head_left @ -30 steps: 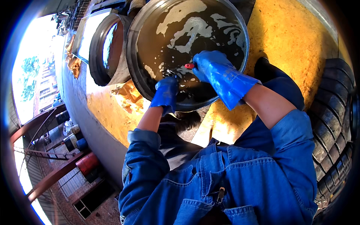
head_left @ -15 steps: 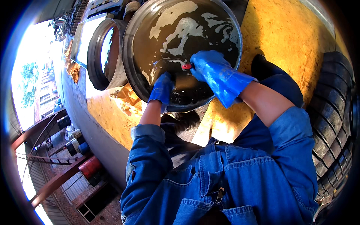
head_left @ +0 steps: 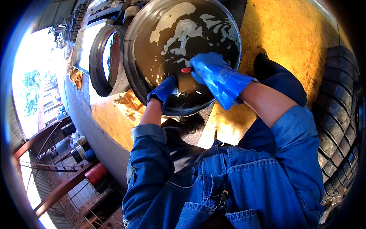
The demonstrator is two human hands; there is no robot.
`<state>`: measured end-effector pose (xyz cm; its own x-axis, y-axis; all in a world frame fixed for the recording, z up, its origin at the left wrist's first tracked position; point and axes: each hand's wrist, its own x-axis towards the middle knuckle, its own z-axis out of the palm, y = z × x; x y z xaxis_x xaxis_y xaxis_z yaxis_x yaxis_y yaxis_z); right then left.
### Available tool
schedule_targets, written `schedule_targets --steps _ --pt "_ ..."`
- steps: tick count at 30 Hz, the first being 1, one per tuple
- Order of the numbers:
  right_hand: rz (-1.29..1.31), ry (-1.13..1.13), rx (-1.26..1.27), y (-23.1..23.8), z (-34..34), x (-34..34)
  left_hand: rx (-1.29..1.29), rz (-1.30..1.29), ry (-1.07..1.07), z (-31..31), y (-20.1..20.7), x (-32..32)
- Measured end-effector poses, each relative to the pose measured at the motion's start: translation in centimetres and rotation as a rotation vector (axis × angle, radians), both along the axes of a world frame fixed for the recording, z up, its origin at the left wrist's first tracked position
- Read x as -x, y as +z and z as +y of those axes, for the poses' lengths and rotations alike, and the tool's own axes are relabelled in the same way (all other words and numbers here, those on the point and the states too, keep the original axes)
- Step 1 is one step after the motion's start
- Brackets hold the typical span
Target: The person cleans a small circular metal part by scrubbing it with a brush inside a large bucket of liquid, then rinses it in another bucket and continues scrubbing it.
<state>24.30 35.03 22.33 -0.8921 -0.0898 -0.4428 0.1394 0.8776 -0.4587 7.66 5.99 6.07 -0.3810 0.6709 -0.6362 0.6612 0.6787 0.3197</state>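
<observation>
A wide round metal tub (head_left: 129,61) holds murky brown liquid (head_left: 150,57) with patches of pale foam. My right hand (head_left: 210,68), in a long blue rubber glove, is closed round a small tool with a red end (head_left: 186,70) just over the liquid. The rest of that tool is hidden by the glove and the liquid, so its kind does not show. Inside the tub's near left side, my left hand (head_left: 164,91), gloved in blue too, reaches down with its fingers hidden in the dark liquid. Whether it holds anything cannot be made out.
Left of the tub stands a second round metal container (head_left: 120,68), beside crumpled orange-brown material (head_left: 131,103). A yellow-stained board (head_left: 286,34) lies to the right, with a large black tyre (head_left: 335,114) at the right edge. A red drum (head_left: 96,173) is at lower left.
The view has shifted slightly, moving the tub a little left in the picture. Foam and ripples have changed shape near my hands. Both hands stay inside the tub; the red end sits slightly lower.
</observation>
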Motion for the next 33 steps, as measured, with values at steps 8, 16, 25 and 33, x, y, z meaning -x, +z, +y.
schedule_targets --steps 8,16,25,33 --pt "0.043 0.0 0.03 -0.3 -0.3 -0.2 0.096 -0.027 0.091 2.7 3.5 -2.2" --pt "0.04 0.042 -0.082 -2.2 -0.9 -1.0 0.08 -0.149 0.293 1.1 5.8 -3.5" --pt "0.205 0.213 -0.161 -10.5 -1.7 -0.3 -0.3 -0.657 1.168 -1.1 6.0 -1.9" --pt "0.14 -0.224 0.871 0.9 -3.9 2.4 -0.589 -0.591 1.142 0.9 15.2 -8.4"
